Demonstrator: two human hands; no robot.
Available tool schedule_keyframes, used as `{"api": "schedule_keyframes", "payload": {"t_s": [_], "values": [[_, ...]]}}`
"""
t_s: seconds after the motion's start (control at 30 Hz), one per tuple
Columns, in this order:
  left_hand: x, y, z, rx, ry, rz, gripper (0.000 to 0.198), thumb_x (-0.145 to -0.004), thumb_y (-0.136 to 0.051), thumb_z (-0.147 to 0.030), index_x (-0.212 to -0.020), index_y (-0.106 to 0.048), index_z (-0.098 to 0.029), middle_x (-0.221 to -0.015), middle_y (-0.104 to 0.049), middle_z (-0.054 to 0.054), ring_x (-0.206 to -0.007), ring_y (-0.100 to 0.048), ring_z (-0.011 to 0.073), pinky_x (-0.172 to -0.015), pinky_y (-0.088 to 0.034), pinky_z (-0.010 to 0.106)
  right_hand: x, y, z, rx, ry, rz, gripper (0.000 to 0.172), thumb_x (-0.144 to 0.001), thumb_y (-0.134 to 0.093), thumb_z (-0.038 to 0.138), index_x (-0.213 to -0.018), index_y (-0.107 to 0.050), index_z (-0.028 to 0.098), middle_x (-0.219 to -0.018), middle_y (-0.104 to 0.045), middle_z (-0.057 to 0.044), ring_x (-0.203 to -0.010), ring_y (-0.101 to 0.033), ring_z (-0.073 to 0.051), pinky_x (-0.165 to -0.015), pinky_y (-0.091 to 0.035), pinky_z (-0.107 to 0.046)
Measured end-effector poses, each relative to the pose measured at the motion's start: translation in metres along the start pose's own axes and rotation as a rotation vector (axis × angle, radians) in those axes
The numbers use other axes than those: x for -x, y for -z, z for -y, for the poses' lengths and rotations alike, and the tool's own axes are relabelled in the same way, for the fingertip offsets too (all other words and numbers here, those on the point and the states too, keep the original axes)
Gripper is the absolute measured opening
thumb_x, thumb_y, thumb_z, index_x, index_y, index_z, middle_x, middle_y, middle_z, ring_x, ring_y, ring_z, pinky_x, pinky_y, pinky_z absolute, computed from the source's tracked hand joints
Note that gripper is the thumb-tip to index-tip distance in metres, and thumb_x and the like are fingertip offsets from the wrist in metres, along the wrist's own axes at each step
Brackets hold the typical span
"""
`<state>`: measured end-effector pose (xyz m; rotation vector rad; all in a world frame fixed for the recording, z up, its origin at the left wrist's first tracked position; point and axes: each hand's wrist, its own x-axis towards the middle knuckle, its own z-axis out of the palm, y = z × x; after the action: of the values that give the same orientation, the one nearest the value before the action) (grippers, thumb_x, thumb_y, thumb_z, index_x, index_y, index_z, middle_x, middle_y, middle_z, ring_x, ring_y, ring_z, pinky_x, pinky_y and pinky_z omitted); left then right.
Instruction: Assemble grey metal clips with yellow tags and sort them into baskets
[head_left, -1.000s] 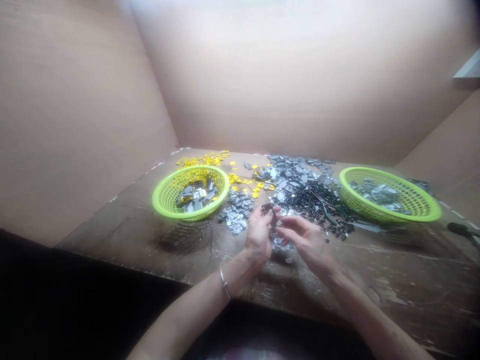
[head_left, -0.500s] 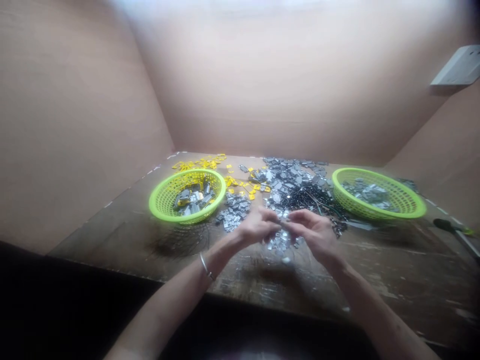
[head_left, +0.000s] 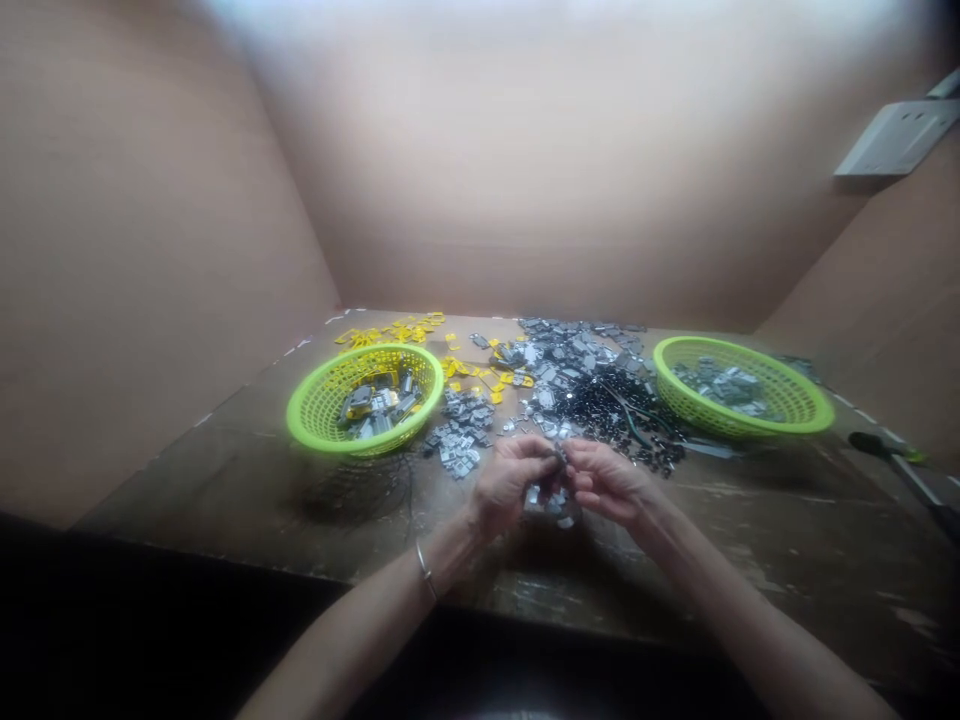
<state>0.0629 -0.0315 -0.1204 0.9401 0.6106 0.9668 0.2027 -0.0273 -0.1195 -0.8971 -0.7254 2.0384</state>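
Observation:
My left hand [head_left: 511,482] is closed, its thumb and fingers pinching a small dark grey part [head_left: 556,460] whose kind is too blurred to tell. From the other side my right hand [head_left: 609,482] meets it, thumb and forefinger pressed together at the same part. Beneath both hands lies a heap of small silvery metal pieces [head_left: 556,512], partly hidden by the fingers. Just beyond are a pile of small black parts [head_left: 592,400] and a spread of flat grey plates [head_left: 577,345].
A green basket [head_left: 300,425] with grey and yellow parts stands left, another green basket [head_left: 814,415] with grey pieces right. Yellow frames [head_left: 397,328] lie at the back. Green-handled pliers [head_left: 636,428] rest by the black pile. A dark-headed tool [head_left: 870,443] lies far right.
Both hands have come slightly lower and nearer to me, still together around the small part. My right fingers are bent differently. The whole view has shifted a little.

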Motion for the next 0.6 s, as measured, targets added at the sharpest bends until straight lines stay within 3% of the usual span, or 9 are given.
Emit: {"api": "schedule_keyframes", "payload": {"t_s": [0.2, 0.37, 0.47, 0.6], "values": [[0.003, -0.007, 0.0, 0.045, -0.044, -0.076, 0.032, -0.06, -0.059, -0.021, -0.091, -0.054, -0.013, -0.064, -0.057, 0.003, -0.046, -0.047, 0.006, -0.043, -0.035, 0.018, -0.001, -0.005, -0.008, 0.023, 0.002, -0.003, 0.011, -0.064, -0.057, 0.019, -0.068, -0.048, 0.014, -0.046, -0.039, 0.007, -0.033, -0.03, 0.0, -0.028, -0.023, -0.009], [-0.001, -0.004, 0.011, -0.038, -0.116, -0.22, 0.025, -0.059, -0.058, -0.024, -0.081, -0.057, -0.01, -0.061, -0.057, 0.002, -0.04, -0.044, 0.0042, -0.036, -0.03, 0.016, -0.007, -0.006, -0.024, 0.209, 0.058, -0.144, 0.015, -0.067, -0.05, 0.029, -0.062, -0.047, 0.015, -0.043, -0.037, 0.007, -0.031, -0.027, -0.001, -0.027, -0.021, -0.012], [-0.004, 0.004, 0.014, -0.054, -0.094, -0.27, 0.023, -0.058, -0.06, -0.024, -0.076, -0.054, -0.011, -0.058, -0.055, 0.001, -0.037, -0.042, 0.0037, -0.033, -0.028, 0.015, 0.008, 0.0, -0.014, 0.327, 0.128, -0.243, 0.019, -0.068, -0.05, 0.033, -0.063, -0.049, 0.014, -0.05, -0.046, 0.003, -0.035, -0.036, -0.003, -0.032, -0.028, -0.015], [-0.005, 0.014, 0.006, -0.093, -0.033, -0.344, 0.024, -0.057, -0.06, -0.025, -0.075, -0.052, -0.011, -0.049, -0.052, -0.001, -0.034, -0.04, 0.0035, -0.033, -0.027, 0.014, 0.044, 0.032, 0.014, 1.013, 0.379, -0.472, 0.02, -0.067, -0.052, 0.033, -0.074, -0.058, 0.016, -0.076, -0.056, -0.003, -0.067, -0.051, -0.012, -0.057, -0.04, -0.024]]}}
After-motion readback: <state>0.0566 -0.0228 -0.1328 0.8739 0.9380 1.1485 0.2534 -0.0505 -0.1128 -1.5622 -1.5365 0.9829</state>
